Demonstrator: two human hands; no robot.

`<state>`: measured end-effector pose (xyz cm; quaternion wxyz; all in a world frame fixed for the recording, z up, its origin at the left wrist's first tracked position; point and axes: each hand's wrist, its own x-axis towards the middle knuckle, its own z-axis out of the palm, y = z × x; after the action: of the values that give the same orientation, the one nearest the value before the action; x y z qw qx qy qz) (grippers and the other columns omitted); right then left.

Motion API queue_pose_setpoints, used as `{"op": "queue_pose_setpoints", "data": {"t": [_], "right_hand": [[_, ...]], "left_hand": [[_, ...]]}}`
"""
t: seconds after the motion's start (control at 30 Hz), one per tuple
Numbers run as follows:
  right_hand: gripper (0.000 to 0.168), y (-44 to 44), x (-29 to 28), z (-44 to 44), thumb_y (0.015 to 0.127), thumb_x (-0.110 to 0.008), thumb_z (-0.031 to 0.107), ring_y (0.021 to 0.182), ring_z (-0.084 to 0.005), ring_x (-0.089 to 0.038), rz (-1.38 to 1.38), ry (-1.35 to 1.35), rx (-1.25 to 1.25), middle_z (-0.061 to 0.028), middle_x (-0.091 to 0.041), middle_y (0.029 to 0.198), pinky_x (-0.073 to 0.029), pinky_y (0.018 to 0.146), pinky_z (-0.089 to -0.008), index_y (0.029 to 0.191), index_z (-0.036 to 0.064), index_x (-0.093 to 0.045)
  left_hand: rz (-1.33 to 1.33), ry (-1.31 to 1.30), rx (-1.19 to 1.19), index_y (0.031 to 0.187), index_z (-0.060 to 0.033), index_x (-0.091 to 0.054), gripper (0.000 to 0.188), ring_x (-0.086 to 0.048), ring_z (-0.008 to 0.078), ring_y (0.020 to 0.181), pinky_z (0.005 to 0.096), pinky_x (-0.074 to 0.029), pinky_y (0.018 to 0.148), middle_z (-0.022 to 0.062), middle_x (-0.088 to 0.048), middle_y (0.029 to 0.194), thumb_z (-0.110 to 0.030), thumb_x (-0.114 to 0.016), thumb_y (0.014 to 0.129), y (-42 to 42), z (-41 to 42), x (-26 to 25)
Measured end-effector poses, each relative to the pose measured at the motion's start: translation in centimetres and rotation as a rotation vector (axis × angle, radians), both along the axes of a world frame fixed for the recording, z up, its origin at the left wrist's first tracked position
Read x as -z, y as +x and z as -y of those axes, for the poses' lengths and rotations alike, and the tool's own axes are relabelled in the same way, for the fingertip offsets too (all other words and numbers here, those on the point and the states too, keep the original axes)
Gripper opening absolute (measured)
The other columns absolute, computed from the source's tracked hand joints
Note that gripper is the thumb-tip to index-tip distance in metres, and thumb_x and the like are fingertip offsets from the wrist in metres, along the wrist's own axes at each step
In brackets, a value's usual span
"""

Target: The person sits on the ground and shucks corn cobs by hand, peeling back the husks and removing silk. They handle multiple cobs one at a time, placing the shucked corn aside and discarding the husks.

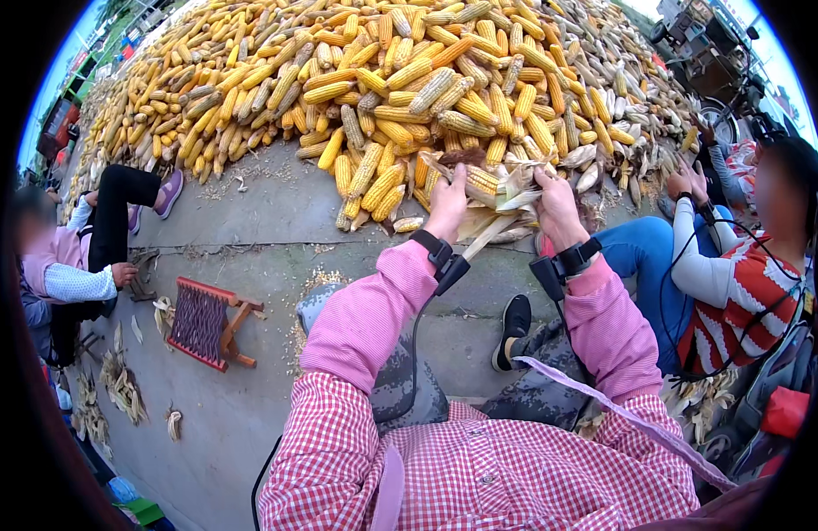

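Observation:
A partly husked ear of corn (482, 180) is held between my hands, its yellow kernels showing and brown silk at its left end. My left hand (447, 204) grips the ear and its husk by the silk end. On the other side, my right hand (559, 207) pinches the pale corn husk (517, 188) peeled back at the stalk end. A long dry husk strip (487, 236) hangs below, between my wrists. Just beyond both hands rises a large heap of husked corn cobs (396, 113).
Unhusked ears (621, 106) lie at the heap's right side. A low folding stool (206, 323) stands on the concrete floor (203, 425) to my left, near loose husks (121, 386). One person (64, 272) sits at left; another person (734, 285) sits close at right. A three-wheeled vehicle (711, 60) stands behind.

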<state>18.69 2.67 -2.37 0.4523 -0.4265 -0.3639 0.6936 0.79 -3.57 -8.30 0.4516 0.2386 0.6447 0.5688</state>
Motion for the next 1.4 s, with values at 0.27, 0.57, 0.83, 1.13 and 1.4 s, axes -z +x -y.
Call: {"op": "queue_pose_setpoints", "data": {"t": [0.27, 0.57, 0.83, 1.13, 1.4], "right_hand": [[0.026, 3.8, 2.0, -2.4, 0.1, -0.045, 0.009, 0.092, -0.0263, -0.067, 0.044, -0.156, 0.1, -0.016, -0.067, 0.109, -0.057, 0.084, -0.0437, 0.118, -0.004, -0.059], [0.019, 6.4, 0.9, -2.8, 0.096, -0.058, 0.016, 0.064, -0.0192, -0.06, 0.151, -0.13, 0.329, -0.0082, -0.065, 0.082, -0.051, 0.057, -0.0359, 0.101, -0.001, -0.064], [0.046, 5.6, -2.0, 1.1, 0.073, -0.059, 0.007, 0.115, -0.0359, -0.047, 1.127, 0.893, 0.513, -0.0203, -0.051, 0.117, -0.04, 0.099, -0.0446, 0.117, -0.004, -0.052], [0.032, 1.6, 1.9, 3.8, 0.067, -0.072, 0.03, 0.109, -0.038, -0.058, 1.252, 0.892, -0.177, -0.0191, -0.071, 0.093, -0.042, 0.094, -0.0465, 0.081, 0.001, -0.076], [0.029, 4.4, 0.6, 3.2, 0.064, -0.072, 0.028, 0.092, -0.0343, -0.066, 1.233, 0.782, -0.363, -0.0179, -0.071, 0.086, -0.044, 0.092, -0.044, 0.079, 0.004, -0.076]], "left_hand": [[0.37, 0.055, -0.044, 0.124, -0.0039, -0.059, 0.051, -0.066, 0.0226, 0.104, 0.0375, -0.05, 0.092, 0.0099, -0.068, 0.118, -0.049, -0.049, 0.103, -3.0, 0.9, 0.9], [0.193, 0.171, -0.069, 0.133, -0.0026, -0.054, 0.055, -0.062, 0.0235, 0.107, 0.0385, -0.049, 0.092, 0.0107, -0.063, 0.124, -0.048, -0.05, 0.103, -3.7, 0.2, 0.1], [-0.623, 0.148, 0.122, 0.147, 0.006, -0.038, 0.072, -0.056, 0.03, 0.123, 0.0368, -0.044, 0.103, 0.0229, -0.052, 0.143, -0.049, -0.05, 0.103, -1.4, 1.1, -3.3], [-0.644, 0.169, 0.275, 0.139, 0.0112, -0.044, 0.071, -0.053, 0.0352, 0.121, 0.0403, -0.039, 0.105, 0.0282, -0.053, 0.137, -0.05, -0.047, 0.104, 4.1, 2.1, -4.7], [-0.557, 0.194, 0.346, 0.141, 0.0103, -0.043, 0.07, -0.051, 0.0352, 0.124, 0.0394, -0.036, 0.108, 0.0265, -0.051, 0.14, -0.049, -0.046, 0.104, 7.0, 1.1, -5.0]]}}
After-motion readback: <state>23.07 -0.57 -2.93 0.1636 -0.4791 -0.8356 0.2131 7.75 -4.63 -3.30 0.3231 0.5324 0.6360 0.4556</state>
